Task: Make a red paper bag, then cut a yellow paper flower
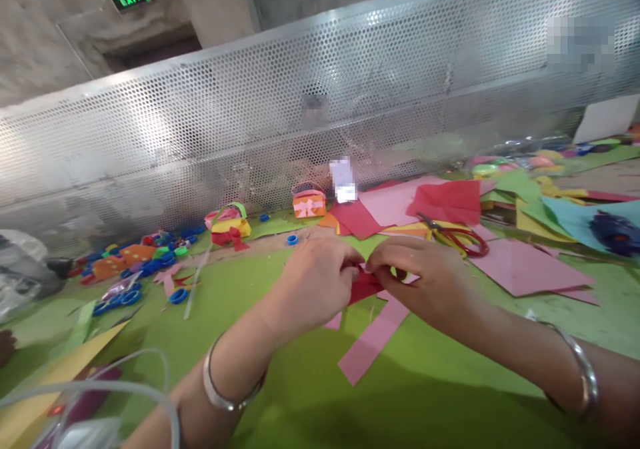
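Note:
My left hand [317,279] and my right hand [425,276] meet near the middle of the green table surface [280,396]. Both pinch a small piece of red paper [364,289], which lies partly hidden behind the fingers. A bit of pink shows between the two sets of fingertips; I cannot tell its shape. Below the hands a pink paper strip [373,342] slants down to the left. Just past my right hand rest scissors [463,241] with red and yellow handles.
Small paper baskets, one orange [309,206] and one yellow [230,228], stand at the back against a perforated metal panel [240,129]. Pink sheets [530,266] and red paper [445,201] lie right. Blue-handled scissors [117,299], bottle caps [179,296] and a white cable [173,402] are left.

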Demonstrator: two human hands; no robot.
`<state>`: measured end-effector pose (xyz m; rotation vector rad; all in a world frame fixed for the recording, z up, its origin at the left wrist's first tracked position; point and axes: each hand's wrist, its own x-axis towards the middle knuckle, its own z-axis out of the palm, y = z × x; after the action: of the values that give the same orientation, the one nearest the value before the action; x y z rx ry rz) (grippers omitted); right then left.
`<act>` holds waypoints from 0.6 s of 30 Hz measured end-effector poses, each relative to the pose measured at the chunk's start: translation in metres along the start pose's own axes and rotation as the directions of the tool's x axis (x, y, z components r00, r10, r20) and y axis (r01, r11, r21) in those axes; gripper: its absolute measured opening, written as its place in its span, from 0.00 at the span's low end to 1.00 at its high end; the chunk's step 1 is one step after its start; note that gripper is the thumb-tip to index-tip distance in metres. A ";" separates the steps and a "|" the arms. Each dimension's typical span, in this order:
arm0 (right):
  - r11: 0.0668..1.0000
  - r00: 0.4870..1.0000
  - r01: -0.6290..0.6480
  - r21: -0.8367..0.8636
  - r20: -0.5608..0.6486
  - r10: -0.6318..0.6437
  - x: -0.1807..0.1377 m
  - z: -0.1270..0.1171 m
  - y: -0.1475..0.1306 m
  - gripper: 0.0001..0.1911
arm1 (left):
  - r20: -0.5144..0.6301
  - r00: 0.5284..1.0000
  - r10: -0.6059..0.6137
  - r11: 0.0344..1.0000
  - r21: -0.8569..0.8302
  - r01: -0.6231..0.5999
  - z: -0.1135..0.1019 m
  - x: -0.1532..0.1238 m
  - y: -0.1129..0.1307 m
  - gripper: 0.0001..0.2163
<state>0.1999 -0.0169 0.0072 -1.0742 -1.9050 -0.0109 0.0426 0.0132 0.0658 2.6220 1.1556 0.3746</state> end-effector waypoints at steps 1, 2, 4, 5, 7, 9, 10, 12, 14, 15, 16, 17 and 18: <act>1.000 1.000 0.002 -0.007 0.010 -0.002 0.001 -0.001 0.000 0.11 | 0.000 1.000 0.001 1.000 0.000 -0.001 -0.001 0.000 0.001 0.13; 1.000 1.000 0.005 -0.023 0.020 -0.005 0.001 -0.002 0.000 0.11 | -0.004 1.000 0.002 1.000 -0.002 -0.002 -0.001 0.000 0.002 0.13; 0.998 0.998 0.021 -0.058 0.060 -0.018 0.003 -0.004 0.001 0.12 | -0.018 1.000 0.000 1.000 -0.008 0.000 -0.001 0.000 0.002 0.14; 0.997 0.996 0.037 -0.067 0.088 -0.031 0.003 -0.006 0.003 0.12 | -0.029 1.000 0.003 1.000 -0.016 -0.004 -0.001 0.000 0.002 0.14; 0.995 0.987 0.081 -0.060 0.146 -0.072 0.005 -0.008 0.006 0.13 | -0.055 0.998 0.007 0.999 -0.037 -0.010 0.000 -0.001 0.001 0.14; 0.992 0.978 0.120 -0.033 0.174 -0.112 0.006 -0.009 0.009 0.14 | -0.079 0.997 -0.004 0.998 -0.055 0.000 0.001 0.000 0.000 0.13; 0.991 0.978 0.131 -0.021 0.169 -0.126 0.006 -0.010 0.010 0.15 | -0.090 0.996 -0.017 0.998 -0.060 0.011 0.002 0.000 -0.001 0.13; 0.990 0.979 0.139 -0.005 0.149 -0.137 0.006 -0.012 0.010 0.15 | -0.110 0.993 -0.040 0.997 -0.066 0.033 0.003 0.000 -0.001 0.12; 0.995 0.985 0.089 0.041 0.147 -0.094 0.007 -0.014 0.009 0.13 | -0.137 0.990 -0.041 0.996 -0.079 0.031 0.004 0.000 -0.001 0.11; 0.997 0.986 0.032 0.076 0.160 -0.044 0.008 -0.015 0.007 0.12 | -0.149 0.988 -0.037 0.996 -0.085 0.024 0.005 0.000 -0.001 0.12; 0.992 0.983 -0.043 0.117 0.185 0.021 0.009 -0.015 0.007 0.11 | -0.160 0.987 -0.031 0.996 -0.091 0.017 0.005 0.000 -0.001 0.12; 0.977 0.971 -0.136 0.164 0.219 0.098 0.010 -0.016 0.006 0.11 | -0.169 0.985 -0.026 0.995 -0.096 0.010 0.005 0.000 -0.001 0.13; 0.949 0.949 -0.235 0.210 0.259 0.178 0.012 -0.016 0.006 0.10 | -0.172 0.985 -0.024 0.995 -0.101 0.006 0.006 0.000 -0.001 0.13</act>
<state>0.2128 -0.0118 0.0223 -1.1436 -1.9321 0.4756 0.0435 0.0130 0.0598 2.5331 1.1748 0.6515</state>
